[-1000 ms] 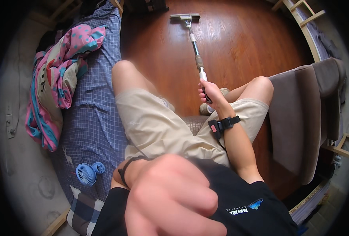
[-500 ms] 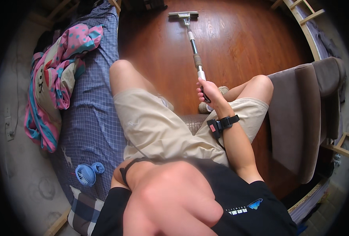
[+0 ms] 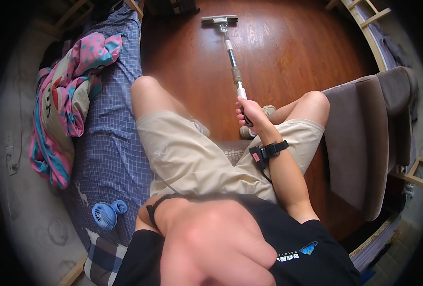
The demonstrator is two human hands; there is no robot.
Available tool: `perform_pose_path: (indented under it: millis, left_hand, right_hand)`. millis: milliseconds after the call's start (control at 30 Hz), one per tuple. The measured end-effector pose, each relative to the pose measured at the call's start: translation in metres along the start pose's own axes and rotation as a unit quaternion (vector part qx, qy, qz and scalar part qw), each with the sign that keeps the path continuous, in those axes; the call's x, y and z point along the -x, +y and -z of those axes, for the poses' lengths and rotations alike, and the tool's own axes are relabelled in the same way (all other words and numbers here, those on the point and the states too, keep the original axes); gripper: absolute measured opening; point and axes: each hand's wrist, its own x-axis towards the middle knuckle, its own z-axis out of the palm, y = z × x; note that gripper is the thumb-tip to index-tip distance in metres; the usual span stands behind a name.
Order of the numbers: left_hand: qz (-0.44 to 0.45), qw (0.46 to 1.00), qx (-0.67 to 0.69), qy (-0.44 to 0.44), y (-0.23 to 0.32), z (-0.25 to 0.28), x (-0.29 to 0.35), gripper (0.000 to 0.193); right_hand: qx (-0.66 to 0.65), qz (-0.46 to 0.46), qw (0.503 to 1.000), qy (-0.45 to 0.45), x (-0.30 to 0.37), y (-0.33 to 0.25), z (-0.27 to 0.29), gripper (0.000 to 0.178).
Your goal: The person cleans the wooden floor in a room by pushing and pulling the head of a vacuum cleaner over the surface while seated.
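Note:
My right hand (image 3: 252, 114) is closed round the dark grip of a long-handled squeegee (image 3: 232, 61). Its silver and white pole stretches away from me, ending in a wide, flat T-shaped head (image 3: 219, 20) over the wooden floor; whether the head touches the floor is unclear. A black strap with a small box (image 3: 268, 153) circles my right wrist. Very close to the camera, large and blurred, my left hand (image 3: 216, 238) is raised in front of my black shirt. Its fingers are bent, with their tips out of sight, so anything in them is hidden.
Left of my legs stands a bed with a blue checked sheet (image 3: 109, 138), a pink and blue blanket (image 3: 61, 107), a small blue fan (image 3: 106, 213) and a checked pillow (image 3: 102, 260). A grey-brown padded seat (image 3: 359, 148) stands to my right. A wooden frame (image 3: 370, 35) lines the far right.
My left hand has shifted slightly right and down. My right hand and the squeegee appear a little farther left, with the whole view shifting slightly; the right-hand grip is unchanged.

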Motion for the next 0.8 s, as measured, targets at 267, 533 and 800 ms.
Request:
perform_pose_path:
  millis: [267, 533, 800]
  left_hand:
    - [-0.209, 0.936, -0.279, -0.039, -0.005, 0.015, -0.01, 0.025]
    - [-0.177, 0.908, -0.351, -0.146, 0.003, 0.027, -0.01, 0.023]
    - [-0.044, 0.936, -0.331, -0.113, -0.001, 0.002, -0.006, 0.021]
  right_hand:
    - [0.004, 0.002, 1.0, 0.008, -0.009, 0.005, 0.004, 0.027]
    - [0.005, 0.009, 1.0, 0.005, -0.005, 0.006, 0.001, 0.027]
    - [0.01, 0.006, 1.0, 0.014, -0.009, 0.009, -0.001, 0.028]
